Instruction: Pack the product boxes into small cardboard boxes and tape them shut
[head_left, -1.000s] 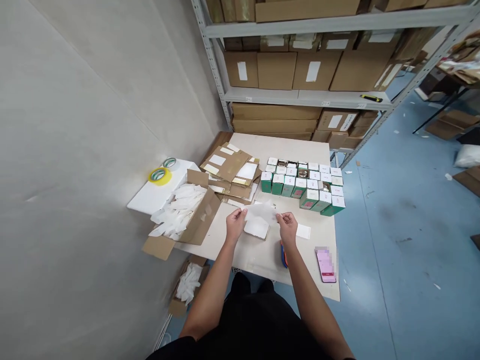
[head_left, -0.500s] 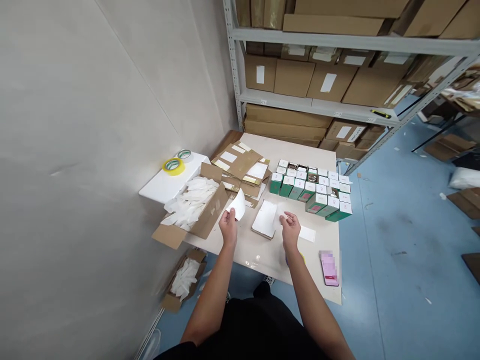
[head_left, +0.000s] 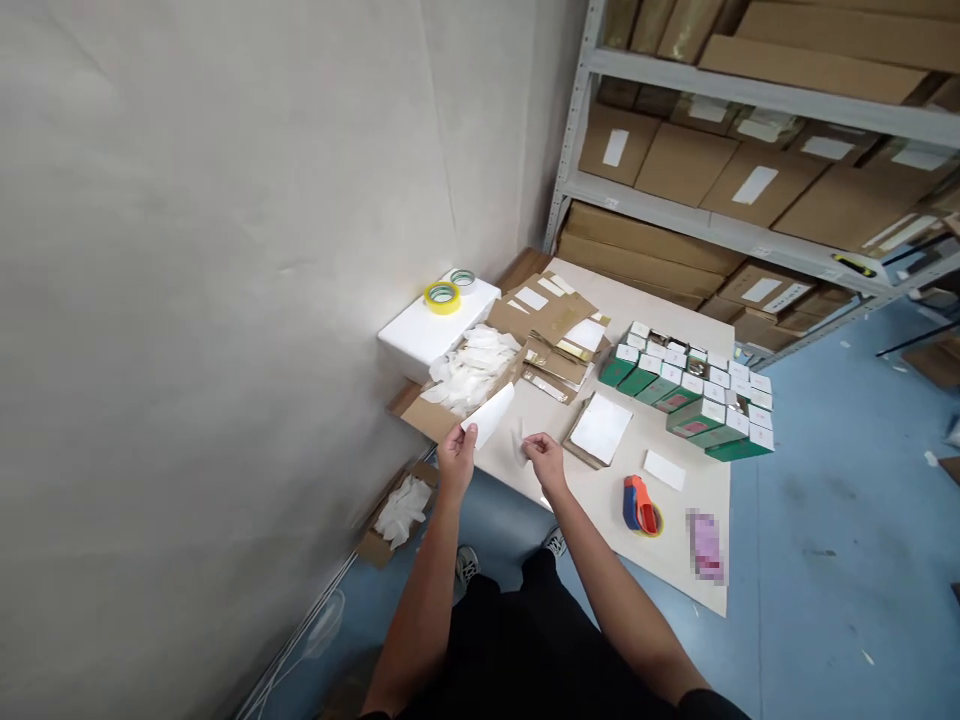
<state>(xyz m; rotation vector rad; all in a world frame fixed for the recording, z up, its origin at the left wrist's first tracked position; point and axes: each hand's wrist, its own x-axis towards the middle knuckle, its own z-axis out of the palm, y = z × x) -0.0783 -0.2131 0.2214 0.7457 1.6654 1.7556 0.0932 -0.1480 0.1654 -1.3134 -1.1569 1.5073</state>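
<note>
My left hand (head_left: 455, 459) is closed on a white paper sheet (head_left: 489, 416), held up over the table's near-left edge. My right hand (head_left: 544, 461) pinches a small thin translucent piece (head_left: 519, 441) just right of it. An open cardboard box (head_left: 420, 417) full of white slips (head_left: 469, 366) lies right behind my left hand. A flat white-topped box (head_left: 598, 430) rests on the table (head_left: 600, 520) to the right of my right hand.
Rows of green-and-white small boxes (head_left: 694, 390) stand at the table's far right. Flattened cartons (head_left: 555, 325), a white foam block (head_left: 427, 330) with yellow tape rolls (head_left: 442, 296), a tape dispenser (head_left: 639, 505), a phone (head_left: 706, 546). Shelving with cartons (head_left: 720, 235) behind; a floor box of slips (head_left: 397, 510).
Both hands moved left, away from the flat white box; my left hand carried the paper sheet toward the slip box. The view swung left, and the tape dispenser came into sight.
</note>
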